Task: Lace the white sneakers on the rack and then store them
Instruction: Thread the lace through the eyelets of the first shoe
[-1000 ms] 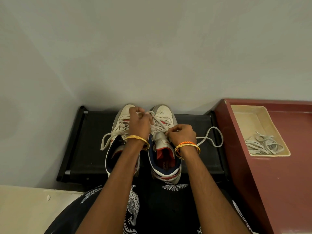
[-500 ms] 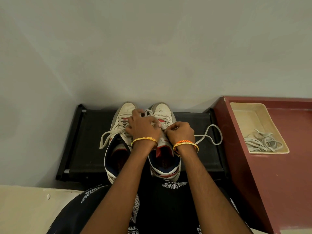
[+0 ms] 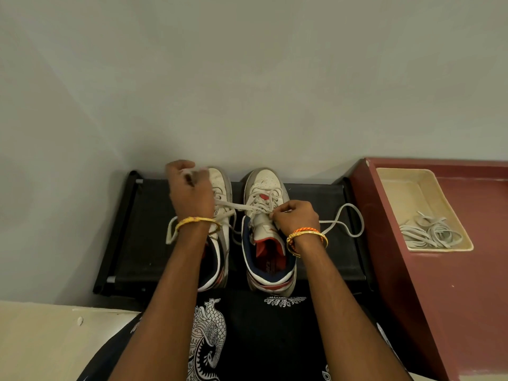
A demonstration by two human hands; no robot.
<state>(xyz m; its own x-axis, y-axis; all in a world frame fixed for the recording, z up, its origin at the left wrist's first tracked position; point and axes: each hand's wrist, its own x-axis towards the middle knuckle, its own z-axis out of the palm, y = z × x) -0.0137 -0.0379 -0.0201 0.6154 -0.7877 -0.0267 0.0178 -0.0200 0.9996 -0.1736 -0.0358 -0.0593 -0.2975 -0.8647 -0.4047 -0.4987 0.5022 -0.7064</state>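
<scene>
Black fabric-topped shoe rack (image 3: 154, 229) against grey wall. On rack: pair of white leather sneakers, left sneaker (image 3: 221, 204) and right sneaker (image 3: 265, 213), toes to wall. Left hand (image 3: 189, 192) above rack's left half, fist closed round white flat lace (image 3: 239, 207), drawn taut. Right hand (image 3: 297, 218) over right sneaker's tongue, pinching same lace. Right of rack: cream plastic tray (image 3: 398, 188) holding spare white laces (image 3: 428, 233), on maroon cabinet (image 3: 472, 298).

White leather sneakers (image 3: 264, 188) with navy collars and red linings stand on a black fabric rack (image 3: 316, 193), beside a maroon cabinet (image 3: 467, 284) bearing a cream plastic tray (image 3: 406, 193) of pale grey laces (image 3: 428, 232).
</scene>
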